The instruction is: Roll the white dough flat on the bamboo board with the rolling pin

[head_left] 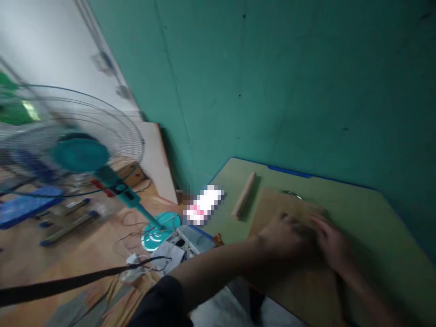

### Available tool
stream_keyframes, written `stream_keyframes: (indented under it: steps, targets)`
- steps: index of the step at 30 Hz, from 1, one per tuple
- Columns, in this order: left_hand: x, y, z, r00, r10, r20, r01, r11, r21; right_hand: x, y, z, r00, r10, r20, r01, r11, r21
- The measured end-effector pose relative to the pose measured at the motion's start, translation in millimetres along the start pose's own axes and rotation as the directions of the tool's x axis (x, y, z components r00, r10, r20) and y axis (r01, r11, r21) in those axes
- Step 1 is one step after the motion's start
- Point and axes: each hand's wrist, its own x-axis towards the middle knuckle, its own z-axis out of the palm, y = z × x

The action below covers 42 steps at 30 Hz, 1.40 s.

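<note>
A wooden board [269,204] lies on the light green table, stretching toward me under both arms. My left hand [286,234] is closed over the board, its fingers curled; what they hold, if anything, is hidden. Close beside it, my right hand [332,243] rests at the board's right side with its fingers stretched forward, somewhat blurred. Left of the board lies a plain round wooden rod [244,196], like a rolling pin. A thin shiny curved metal piece [292,194] shows just behind the board's far edge.
The table [374,227] stands against a green wall [289,81]. A pixelated bright object [204,205] is at its left edge. To the left are a teal standing fan [81,152], a leaning panel [156,159], cables, and a box of small items [185,243] below the table edge.
</note>
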Motion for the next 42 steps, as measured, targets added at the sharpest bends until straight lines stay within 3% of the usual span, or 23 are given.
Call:
stream_keyframes:
  steps: [5, 12, 20, 28, 32, 42]
  targets:
    - [-7, -5, 1, 0.989, 0.016, -0.147, -0.038, 0.988, -0.148, 6, -43, -9, 0.993, 0.11, 0.048, -0.112, 0.993, 0.04]
    - [-16, -10, 2, 0.983, 0.062, -0.172, -0.093, 0.979, -0.183, 5, -50, -16, 0.991, 0.123, 0.055, -0.127, 0.99, 0.067]
    - [-27, -18, -1, 0.973, -0.017, -0.231, -0.066, 0.936, -0.346, 5, -50, -13, 0.991, 0.13, 0.041, -0.133, 0.988, 0.082]
    - [-2, 6, -2, 0.948, -0.317, -0.028, 0.314, 0.946, -0.083, 6, -52, -12, 0.986, 0.154, 0.07, -0.162, 0.979, 0.123]
    - [6, 8, 1, 0.954, -0.297, -0.042, 0.296, 0.955, -0.032, 7, -54, -14, 0.986, 0.141, 0.09, -0.15, 0.984, 0.098]
    - [3, 0, 4, 0.971, -0.219, -0.094, 0.211, 0.973, -0.09, 7, -56, -17, 0.984, 0.154, 0.092, -0.161, 0.984, 0.079]
